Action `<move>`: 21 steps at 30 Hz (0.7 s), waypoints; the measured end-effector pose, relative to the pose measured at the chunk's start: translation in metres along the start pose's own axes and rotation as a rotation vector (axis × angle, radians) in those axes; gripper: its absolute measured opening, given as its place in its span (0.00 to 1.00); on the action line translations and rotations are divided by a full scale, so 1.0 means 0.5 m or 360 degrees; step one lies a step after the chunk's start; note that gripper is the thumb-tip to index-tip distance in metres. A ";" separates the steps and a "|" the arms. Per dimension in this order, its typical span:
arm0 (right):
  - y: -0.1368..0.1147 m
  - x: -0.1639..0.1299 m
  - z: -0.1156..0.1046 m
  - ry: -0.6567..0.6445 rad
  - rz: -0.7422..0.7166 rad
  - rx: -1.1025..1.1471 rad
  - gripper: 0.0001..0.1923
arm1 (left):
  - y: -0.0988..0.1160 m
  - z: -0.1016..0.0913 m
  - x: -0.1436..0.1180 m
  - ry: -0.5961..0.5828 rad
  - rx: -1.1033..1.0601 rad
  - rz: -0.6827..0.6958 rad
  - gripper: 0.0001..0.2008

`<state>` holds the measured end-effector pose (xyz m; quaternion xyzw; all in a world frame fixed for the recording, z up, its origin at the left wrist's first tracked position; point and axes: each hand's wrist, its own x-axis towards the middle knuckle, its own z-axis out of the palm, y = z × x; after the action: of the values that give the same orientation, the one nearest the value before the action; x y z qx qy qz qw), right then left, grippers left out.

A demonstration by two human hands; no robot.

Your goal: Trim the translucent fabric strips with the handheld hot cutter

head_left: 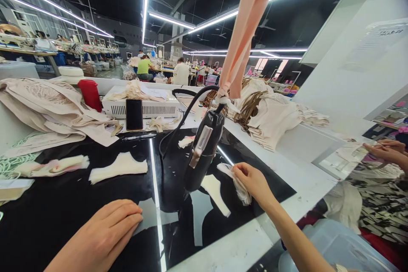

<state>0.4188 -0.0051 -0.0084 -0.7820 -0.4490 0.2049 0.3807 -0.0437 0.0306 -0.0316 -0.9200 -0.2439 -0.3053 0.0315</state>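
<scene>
My left hand lies flat on the black tabletop, fingers stretched and close together. Its fingertips rest at the edge of a thin grey, see-through cut piece. My right hand pinches the top of a small bundle of thin white cut pieces. Between the hands, a black hand-held device with a metal plate and a cable hangs from a peach fabric strip. A cream cut piece and another grey see-through piece lie beneath it. Further left is a wider cream piece.
A phone leans against a white vented box, with a red container beside it. Beige fabric piles stand at the left and right. Another person's hands show at the right edge.
</scene>
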 end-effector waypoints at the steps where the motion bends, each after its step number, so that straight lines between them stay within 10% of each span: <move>1: 0.003 0.001 -0.005 0.0035 0.0025 0.0088 0.16 | -0.001 0.001 -0.003 -0.0003 0.0009 -0.0010 0.14; 13: 0.029 0.010 -0.042 0.0449 0.0214 0.1252 0.18 | -0.016 0.009 -0.017 -0.0020 0.0005 -0.0039 0.14; 21: -0.114 -0.139 -0.029 0.0387 -0.0011 0.1504 0.24 | 0.014 -0.020 0.024 0.0054 -0.0119 -0.0022 0.12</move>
<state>0.3616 -0.0532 0.0434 -0.5405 -0.2617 0.2923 0.7442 -0.0375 0.0278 -0.0159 -0.9136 -0.2380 -0.3298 -0.0010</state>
